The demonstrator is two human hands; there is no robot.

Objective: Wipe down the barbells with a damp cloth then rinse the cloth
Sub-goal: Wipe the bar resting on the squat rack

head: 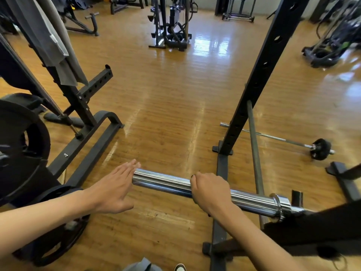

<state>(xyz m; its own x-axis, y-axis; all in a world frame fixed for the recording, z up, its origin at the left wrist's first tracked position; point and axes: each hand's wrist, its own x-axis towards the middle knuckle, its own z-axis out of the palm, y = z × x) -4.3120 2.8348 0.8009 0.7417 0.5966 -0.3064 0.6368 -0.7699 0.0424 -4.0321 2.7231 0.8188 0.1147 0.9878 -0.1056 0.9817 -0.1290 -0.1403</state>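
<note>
Where the chrome barbell sleeve (162, 180) projects leftward from the dark rack at lower right, it is found raised above the wooden floor (166, 94). Its collar (281, 204) is seated close against the rack's support.

The right hand (210, 189) is closed round the sleeve near its middle, with the fingers curled over the top and the knuckles turned upward (dark-painted nails are seen at the fingertips). The left hand (115, 188) is kept flat, fingers straight and together, and is set against the sleeve's free end; nothing is grasped by it.

A second barbell (273, 136), fitted with a small black plate (320, 149), is laid on the floor beyond the perforated upright (261, 75). A large black weight plate (21, 145) is noted at the left edge. Grey fabric (45, 36) is draped over the frame at upper left.
</note>
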